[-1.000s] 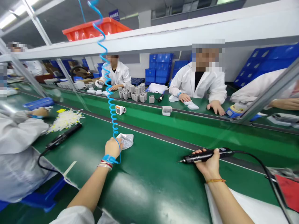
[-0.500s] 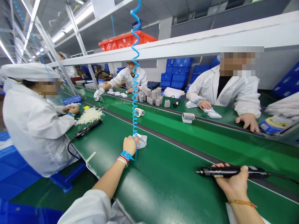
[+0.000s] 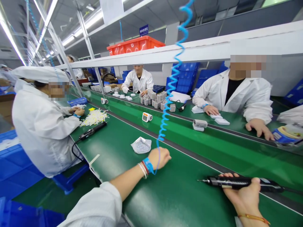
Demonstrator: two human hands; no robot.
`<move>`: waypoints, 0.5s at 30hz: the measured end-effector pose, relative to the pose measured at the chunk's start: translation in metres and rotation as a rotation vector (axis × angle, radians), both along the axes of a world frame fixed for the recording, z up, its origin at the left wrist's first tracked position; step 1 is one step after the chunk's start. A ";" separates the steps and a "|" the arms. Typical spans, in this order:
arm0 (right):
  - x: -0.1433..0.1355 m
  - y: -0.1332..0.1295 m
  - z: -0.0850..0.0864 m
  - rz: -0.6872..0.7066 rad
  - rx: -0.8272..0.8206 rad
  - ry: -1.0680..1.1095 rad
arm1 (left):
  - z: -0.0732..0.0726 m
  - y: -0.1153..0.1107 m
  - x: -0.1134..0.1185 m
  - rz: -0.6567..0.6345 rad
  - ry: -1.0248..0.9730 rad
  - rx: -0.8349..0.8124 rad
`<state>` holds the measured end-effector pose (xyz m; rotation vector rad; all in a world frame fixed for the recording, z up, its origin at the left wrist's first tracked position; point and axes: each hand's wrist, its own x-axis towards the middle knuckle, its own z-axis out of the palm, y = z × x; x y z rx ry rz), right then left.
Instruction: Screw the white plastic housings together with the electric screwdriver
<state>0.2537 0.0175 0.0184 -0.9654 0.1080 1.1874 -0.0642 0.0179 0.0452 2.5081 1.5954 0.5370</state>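
I judge this a between-steps moment: my right hand [image 3: 246, 198] grips the screwdriver [image 3: 217, 182], my left hand [image 3: 161, 157] curls near the parts bag [image 3: 141, 146] on the counter [image 3: 184, 205], any pinch unclear, and moving on calls for a steady bit [image 3: 202, 180].

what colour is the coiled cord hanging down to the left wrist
Bright blue, as is the wristband it meets; the cord shows best in the head view.

Bright, cool indoor light, glowing tube lamps [image 3: 88, 25] at upper left, soft white glare on the green bench [image 3: 142, 201] at lower centre, wide-angle stretching toward the frame edges, pixelated blocks over faces, small background details soft at far left.
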 end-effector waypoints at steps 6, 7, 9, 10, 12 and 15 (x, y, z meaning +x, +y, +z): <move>0.011 -0.001 -0.004 -0.033 0.043 0.031 | -0.029 0.006 0.093 -0.434 0.147 -0.292; 0.012 -0.001 -0.004 -0.039 0.040 0.041 | -0.033 0.007 0.100 -0.416 0.140 -0.284; 0.013 -0.001 -0.004 -0.044 0.032 0.051 | -0.039 0.008 0.107 -0.371 0.120 -0.254; 0.013 -0.001 -0.003 -0.044 0.030 0.052 | -0.041 0.008 0.108 -0.354 0.105 -0.234; 0.012 -0.002 -0.002 -0.040 0.029 0.047 | -0.046 0.007 0.107 -0.333 0.070 -0.196; 0.007 -0.003 0.000 -0.043 0.017 0.035 | -0.051 0.007 0.106 -0.317 0.038 -0.169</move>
